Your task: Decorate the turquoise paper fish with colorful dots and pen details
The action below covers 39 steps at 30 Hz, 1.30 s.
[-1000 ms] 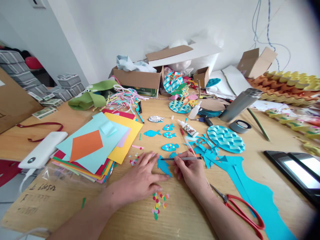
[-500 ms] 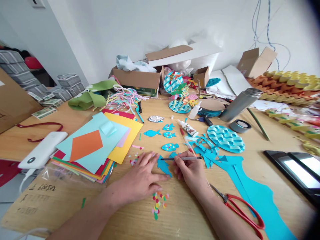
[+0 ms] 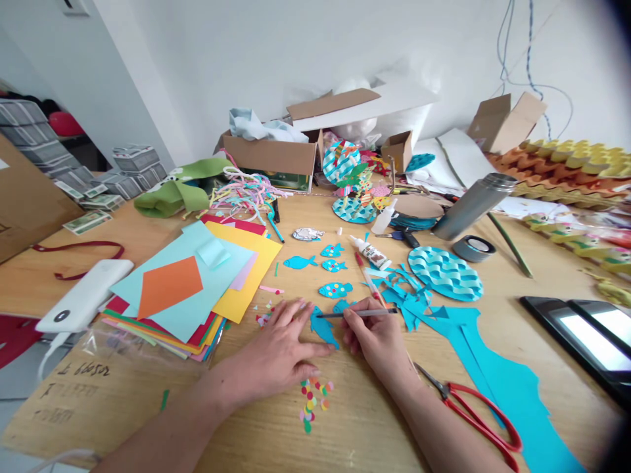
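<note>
A blue paper fish (image 3: 325, 330) lies on the wooden table between my hands. My left hand (image 3: 276, 348) rests flat with fingers spread, its fingertips at the fish's left edge and thumb below it. A dark pen (image 3: 367, 313) is pinched in my right hand (image 3: 372, 335), its tip touching the fish near the head. Part of another blue fish (image 3: 341, 306) shows just above the pen. Farther up lie a plain blue fish (image 3: 300, 262) and dotted blue fish (image 3: 335, 290). Colored paper dots (image 3: 310, 401) are scattered below my left hand.
Stacked colored paper (image 3: 246, 263) and a white power bank (image 3: 83, 295) lie left. Right are red-handled scissors (image 3: 473, 414), blue paper (image 3: 513, 387), scraps (image 3: 407, 295), a woven blue disc (image 3: 445, 273), a metal flask (image 3: 473, 205) and a glue bottle (image 3: 372, 253). Boxes (image 3: 271, 156) stand behind.
</note>
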Each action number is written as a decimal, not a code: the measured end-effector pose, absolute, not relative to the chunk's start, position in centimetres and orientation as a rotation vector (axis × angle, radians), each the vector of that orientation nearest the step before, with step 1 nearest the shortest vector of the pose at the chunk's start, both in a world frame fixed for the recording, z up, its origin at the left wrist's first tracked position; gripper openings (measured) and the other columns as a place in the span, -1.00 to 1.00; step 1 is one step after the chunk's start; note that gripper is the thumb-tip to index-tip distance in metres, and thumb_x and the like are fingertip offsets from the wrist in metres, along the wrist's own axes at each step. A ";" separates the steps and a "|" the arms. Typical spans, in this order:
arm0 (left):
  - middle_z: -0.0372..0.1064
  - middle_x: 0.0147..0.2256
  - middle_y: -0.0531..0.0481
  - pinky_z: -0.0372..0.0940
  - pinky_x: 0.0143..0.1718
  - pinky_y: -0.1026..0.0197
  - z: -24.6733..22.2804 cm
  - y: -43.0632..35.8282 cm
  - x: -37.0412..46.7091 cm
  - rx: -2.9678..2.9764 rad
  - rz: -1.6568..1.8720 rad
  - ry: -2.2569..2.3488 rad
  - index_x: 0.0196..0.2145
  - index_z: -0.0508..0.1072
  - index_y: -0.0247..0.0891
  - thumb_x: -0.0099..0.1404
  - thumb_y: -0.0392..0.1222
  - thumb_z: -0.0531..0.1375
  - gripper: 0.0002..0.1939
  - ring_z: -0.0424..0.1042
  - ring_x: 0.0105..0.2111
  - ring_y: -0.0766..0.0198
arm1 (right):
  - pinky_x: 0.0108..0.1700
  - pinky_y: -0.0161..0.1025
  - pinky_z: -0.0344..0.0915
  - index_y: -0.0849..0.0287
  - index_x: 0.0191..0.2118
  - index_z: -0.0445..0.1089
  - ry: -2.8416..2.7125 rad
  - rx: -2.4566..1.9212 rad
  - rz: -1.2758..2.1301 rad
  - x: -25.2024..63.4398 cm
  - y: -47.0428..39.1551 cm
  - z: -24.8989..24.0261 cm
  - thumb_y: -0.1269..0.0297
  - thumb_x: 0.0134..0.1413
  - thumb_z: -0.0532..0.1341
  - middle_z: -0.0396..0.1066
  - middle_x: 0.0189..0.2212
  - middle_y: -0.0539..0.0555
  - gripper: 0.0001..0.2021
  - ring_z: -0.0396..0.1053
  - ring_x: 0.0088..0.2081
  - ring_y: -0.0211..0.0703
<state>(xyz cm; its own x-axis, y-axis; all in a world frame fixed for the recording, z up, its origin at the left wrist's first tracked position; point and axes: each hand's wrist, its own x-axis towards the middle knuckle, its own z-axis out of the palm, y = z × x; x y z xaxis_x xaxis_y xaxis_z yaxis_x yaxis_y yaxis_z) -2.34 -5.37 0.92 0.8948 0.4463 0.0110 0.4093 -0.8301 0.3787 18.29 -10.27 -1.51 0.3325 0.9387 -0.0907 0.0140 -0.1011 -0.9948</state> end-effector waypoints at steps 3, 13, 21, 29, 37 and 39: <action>-0.10 0.40 -0.13 0.02 0.27 -0.35 0.9 -5.4 -2.4 2.691 0.141 0.630 0.14 0.45 0.11 0.35 -0.06 0.27 -0.59 -0.13 0.37 -0.28 | -0.71 -0.38 0.15 0.12 -0.42 0.27 -0.933 -1.442 1.018 18.3 -10.3 -1.6 -0.19 -0.04 0.34 0.38 -0.68 -0.03 -0.54 0.25 -0.73 -0.28; -0.11 0.40 -0.15 0.00 0.28 -0.35 1.0 -5.4 -2.3 2.686 0.078 0.654 0.18 0.40 0.15 0.36 -0.06 0.26 -0.56 -0.17 0.38 -0.27 | -0.69 -0.37 0.18 0.12 -0.42 0.29 -0.957 -1.421 1.037 18.4 -10.3 -2.0 -0.15 0.00 0.34 0.40 -0.66 -0.02 -0.58 0.28 -0.71 -0.26; -0.12 0.40 -0.14 0.00 0.28 -0.34 0.9 -5.4 -2.3 2.681 0.103 0.653 0.17 0.41 0.15 0.35 -0.06 0.26 -0.56 -0.15 0.38 -0.27 | -0.68 -0.37 0.17 0.11 -0.42 0.28 -0.960 -1.426 1.050 18.3 -10.4 -1.9 -0.15 -0.01 0.34 0.38 -0.69 -0.04 -0.58 0.25 -0.72 -0.27; -0.12 0.40 -0.12 0.01 0.27 -0.37 1.1 -5.4 -2.3 2.667 0.083 0.657 0.15 0.43 0.13 0.34 -0.09 0.27 -0.57 -0.16 0.38 -0.28 | -0.67 -0.37 0.15 0.11 -0.43 0.26 -0.952 -1.391 1.068 18.2 -10.5 -1.9 -0.12 0.00 0.34 0.38 -0.69 -0.05 -0.59 0.24 -0.72 -0.28; -0.10 0.40 -0.13 0.00 0.27 -0.36 1.1 -5.4 -2.4 2.650 0.090 0.653 0.15 0.44 0.10 0.36 -0.10 0.26 -0.59 -0.15 0.38 -0.29 | -0.67 -0.38 0.18 0.13 -0.41 0.30 -0.951 -1.376 1.053 18.1 -10.4 -1.8 -0.12 0.02 0.35 0.41 -0.64 -0.02 -0.59 0.29 -0.69 -0.28; -0.12 0.40 -0.13 -0.01 0.27 -0.36 1.0 -5.5 -2.4 2.651 0.085 0.653 0.16 0.43 0.12 0.36 -0.08 0.26 -0.58 -0.16 0.38 -0.29 | -0.68 -0.38 0.18 0.14 -0.41 0.30 -0.955 -1.375 1.049 18.1 -10.4 -1.8 -0.13 0.02 0.35 0.42 -0.63 -0.01 -0.58 0.29 -0.69 -0.28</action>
<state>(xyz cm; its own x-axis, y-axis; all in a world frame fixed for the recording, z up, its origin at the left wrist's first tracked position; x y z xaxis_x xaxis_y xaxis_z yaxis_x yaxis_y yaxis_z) -2.39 -5.47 1.01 0.8884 0.4575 -0.0372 0.4325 -0.8074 0.4013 18.09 -10.42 -1.77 0.2817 0.9569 -0.0706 -0.0193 -0.0679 -0.9975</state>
